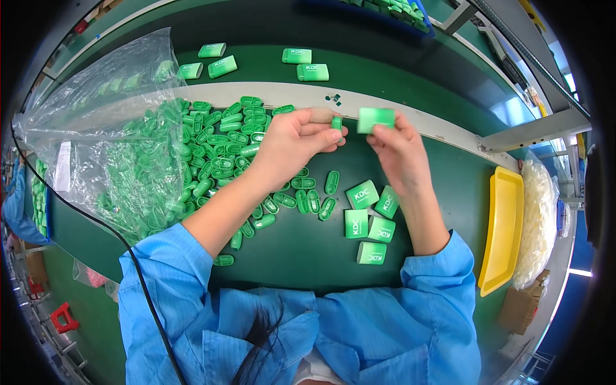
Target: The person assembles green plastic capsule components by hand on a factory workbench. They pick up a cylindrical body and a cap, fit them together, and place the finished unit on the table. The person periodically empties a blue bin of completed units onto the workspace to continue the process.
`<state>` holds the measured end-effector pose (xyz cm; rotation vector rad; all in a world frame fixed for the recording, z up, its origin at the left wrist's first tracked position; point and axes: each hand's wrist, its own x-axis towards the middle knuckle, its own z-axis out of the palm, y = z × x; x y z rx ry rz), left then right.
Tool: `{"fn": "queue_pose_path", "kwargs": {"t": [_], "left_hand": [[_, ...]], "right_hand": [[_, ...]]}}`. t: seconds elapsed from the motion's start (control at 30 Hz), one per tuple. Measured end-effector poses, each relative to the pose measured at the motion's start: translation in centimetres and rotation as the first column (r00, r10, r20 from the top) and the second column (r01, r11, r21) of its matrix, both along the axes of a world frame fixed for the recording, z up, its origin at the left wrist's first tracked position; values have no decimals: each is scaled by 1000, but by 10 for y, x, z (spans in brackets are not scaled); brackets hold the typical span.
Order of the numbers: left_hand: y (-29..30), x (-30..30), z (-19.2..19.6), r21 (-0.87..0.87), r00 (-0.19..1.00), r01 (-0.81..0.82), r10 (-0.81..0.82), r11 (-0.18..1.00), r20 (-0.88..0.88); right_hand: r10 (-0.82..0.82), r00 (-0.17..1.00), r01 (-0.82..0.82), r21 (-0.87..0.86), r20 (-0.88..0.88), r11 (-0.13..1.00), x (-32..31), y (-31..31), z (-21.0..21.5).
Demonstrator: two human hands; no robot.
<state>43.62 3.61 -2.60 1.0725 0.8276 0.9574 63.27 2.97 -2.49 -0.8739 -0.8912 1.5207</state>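
Note:
My left hand (298, 138) pinches a small green oval cap (337, 122) between thumb and fingers. Just to its right, my right hand (399, 144) grips a flat green plastic case (375, 118), slightly blurred, its plain side showing. Cap and case are apart, held above the bench near the pale rail. Under my left forearm spreads a heap of green oval caps (221, 144), each with a slot-like recess. Left of my right forearm lie several green gradient cases (356, 223) with white print.
A clear plastic bag (138, 83) drapes over the caps at left. More green cases (313, 72) lie on the strip beyond the pale rail (436, 128). At right are a yellow tray (497, 231) and a bag of whitish parts (536, 218). A black cable (96, 221) crosses the left.

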Motion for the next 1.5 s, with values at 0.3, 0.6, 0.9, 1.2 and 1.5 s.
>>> {"fn": "queue_pose_path", "kwargs": {"t": [0.3,0.6,0.9,1.2,1.5], "left_hand": [[1,-7,2,85,997,-38,44,996,-69],[-9,-1,3,225,976,-12,60,974,-208],[-12,0,2,339,954,-21,120,941,-275],[-25,4,-1,631,855,-13,336,776,-395],[-38,18,0,748,846,-77,440,659,-301]], "right_hand": [[180,811,-227,16,557,974,6,-3,13],[263,866,-277,-30,425,960,3,-3,6],[127,916,-174,94,380,980,-4,-8,-3],[71,853,-183,169,517,968,-3,-11,-6],[-243,787,-45,446,567,894,-15,-31,-16]]}}
